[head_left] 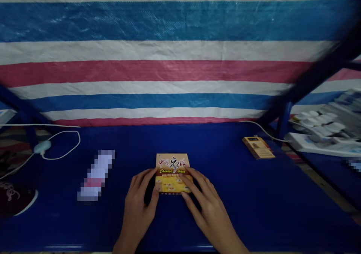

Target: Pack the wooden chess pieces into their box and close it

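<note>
A small Chinese chess box (pixel 172 182), tan above and yellow below with printed pieces, lies flat on the blue table (pixel 197 227) in front of me. My left hand (pixel 141 193) holds its left side, the thumb by the lower left corner and the fingers along the edge. On the right side, my right hand (pixel 204 197) grips the box too, with one finger across its top face and the thumb at the lower edge. The box looks closed, and nothing inside it shows.
A blurred-out phone-like object (pixel 97 177) lies to the left. Beyond it are a white cable (pixel 79 141) with a pale oval plug (pixel 42 146) and a dark red shoe (pixel 17 197). A yellow pack (pixel 258 147) sits at right. Striped sheeting (pixel 169 50) hangs behind.
</note>
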